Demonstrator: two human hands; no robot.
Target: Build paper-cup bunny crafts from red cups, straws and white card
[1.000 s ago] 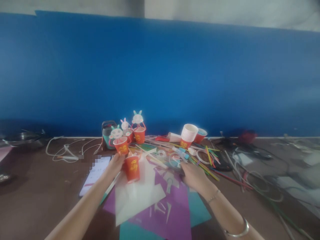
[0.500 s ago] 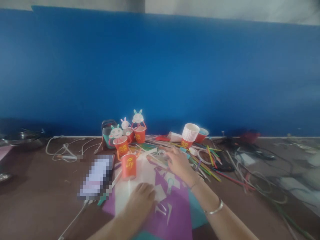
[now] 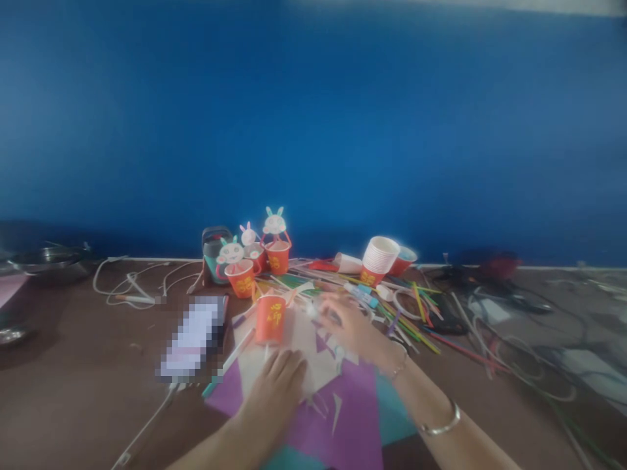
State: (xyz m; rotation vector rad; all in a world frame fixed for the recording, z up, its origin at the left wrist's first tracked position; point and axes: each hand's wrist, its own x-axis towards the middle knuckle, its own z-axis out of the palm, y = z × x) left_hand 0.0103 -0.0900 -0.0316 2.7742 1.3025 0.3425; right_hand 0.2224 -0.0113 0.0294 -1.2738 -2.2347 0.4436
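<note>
My left hand (image 3: 278,385) lies palm down on a white sheet (image 3: 298,352), fingers extended and side by side, just in front of a red paper cup (image 3: 270,320) with gold characters. The white sheet rests over purple paper (image 3: 353,418). My right hand (image 3: 345,323) reaches over the paper from the right, its fingers bent and blurred. Between its fingertips, contents cannot be made out. Near it lie a blue-and-white tube (image 3: 361,294) and small paper cutouts (image 3: 337,352).
Behind stand red cups with rabbit-face cutouts (image 3: 274,222), a teal container (image 3: 215,254) and stacked cups (image 3: 381,254). Coloured sticks (image 3: 411,329) lie right of centre. A blurred-out phone (image 3: 193,336) and white cables (image 3: 127,287) are left; more cables (image 3: 524,365) lie right.
The white sheet has turned and shifted, and the red cup on it now stands slightly right. My right hand has come lower, off the tube. The view has tilted slightly.
</note>
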